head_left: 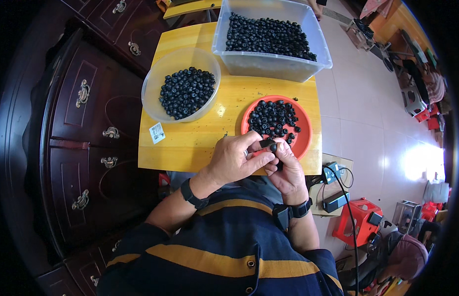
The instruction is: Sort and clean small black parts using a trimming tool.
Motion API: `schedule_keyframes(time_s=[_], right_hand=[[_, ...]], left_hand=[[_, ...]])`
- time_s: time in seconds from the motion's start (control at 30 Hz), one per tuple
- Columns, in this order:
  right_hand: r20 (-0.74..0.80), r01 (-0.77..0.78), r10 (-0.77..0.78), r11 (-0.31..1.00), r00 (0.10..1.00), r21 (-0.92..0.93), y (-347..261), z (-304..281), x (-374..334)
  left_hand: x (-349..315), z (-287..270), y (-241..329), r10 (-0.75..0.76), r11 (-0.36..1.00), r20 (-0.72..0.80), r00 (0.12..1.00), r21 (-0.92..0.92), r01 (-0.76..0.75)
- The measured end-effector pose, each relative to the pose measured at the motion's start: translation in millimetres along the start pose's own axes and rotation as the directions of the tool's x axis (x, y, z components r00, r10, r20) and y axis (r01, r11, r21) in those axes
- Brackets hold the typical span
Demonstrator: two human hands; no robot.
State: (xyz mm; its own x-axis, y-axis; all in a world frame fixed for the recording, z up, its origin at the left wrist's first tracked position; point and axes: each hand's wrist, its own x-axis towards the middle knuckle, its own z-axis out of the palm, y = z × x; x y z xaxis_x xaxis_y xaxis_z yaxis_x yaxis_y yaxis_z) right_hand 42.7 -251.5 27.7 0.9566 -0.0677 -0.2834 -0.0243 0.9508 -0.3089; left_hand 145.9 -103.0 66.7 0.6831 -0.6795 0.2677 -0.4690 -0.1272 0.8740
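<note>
My two hands meet over the near edge of the red plate [306, 143]. Between the thumb and fingertips of my right hand [289, 172] is a small round black piece [273, 147]. More black shows at that hand's curled fingers, too small to name. My left hand [232, 157] is closed at the same spot, its thumb stretched toward the piece. A short dark object [265, 143] lies at its fingertips; its kind is not clear. On the plate lie several loose black round pieces [273, 116], some with a hole showing.
A round translucent tub [149, 93] of similar black pieces stands at the left of the yellow table [190, 150]. Behind the plate is a large clear bin [269, 66] filled with them. A white label [157, 132] and dark crumbs lie on the table. Dark cabinets [91, 123] border the left.
</note>
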Motion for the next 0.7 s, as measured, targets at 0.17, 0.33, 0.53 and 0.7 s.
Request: schedule_keyframes(time_s=[0.17,0.33,0.53,0.7], right_hand=[[0.012,-0.013,0.014,0.997,1.0,-0.077,-0.1,7.5,0.6],[0.002,-0.011,0.012,0.99,1.0,-0.144,-0.3,8.8,0.9],[-0.036,-0.015,0.01,0.992,0.999,-0.126,1.0,6.8,1.1],[0.011,-0.018,0.02,0.993,1.0,-0.112,1.6,-4.1,2.1]], left_hand=[[3.3,-4.4,-5.1,0.001,0.994,0.08,0.997,0.108,-0.009],[5.2,-6.7,-4.5,0.039,0.991,0.096,0.995,0.126,-0.051],[5.8,-7.2,-5.7,0.014,0.985,0.144,0.989,0.17,-0.039],[5.4,-5.6,-6.7,0.003,0.98,0.16,0.987,0.196,-0.035]])
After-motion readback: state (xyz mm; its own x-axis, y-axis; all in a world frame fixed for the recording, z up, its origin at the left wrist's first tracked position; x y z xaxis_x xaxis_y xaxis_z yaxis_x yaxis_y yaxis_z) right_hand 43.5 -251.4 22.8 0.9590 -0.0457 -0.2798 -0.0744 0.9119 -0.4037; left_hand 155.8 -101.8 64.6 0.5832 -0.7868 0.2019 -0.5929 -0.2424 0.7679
